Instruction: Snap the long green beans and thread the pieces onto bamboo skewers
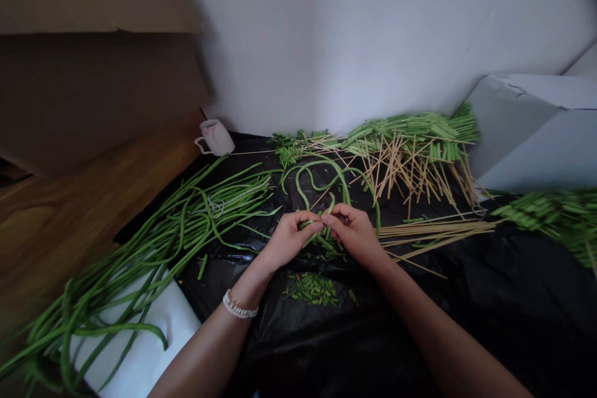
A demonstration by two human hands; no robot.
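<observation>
Probably for fine control, the left hand (290,241) and right hand (357,235) pinched a long, slender green bean (331,204) close together, over the black plastic sheet (308,348), towards its far edge

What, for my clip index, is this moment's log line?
left hand, right hand: pinching green bean | left: long beans | right: bare sticks | behind: skewered beans

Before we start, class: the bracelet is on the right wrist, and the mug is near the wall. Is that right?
The head view shows the bracelet on the left wrist, not the right; the mug is near the wall.
</observation>
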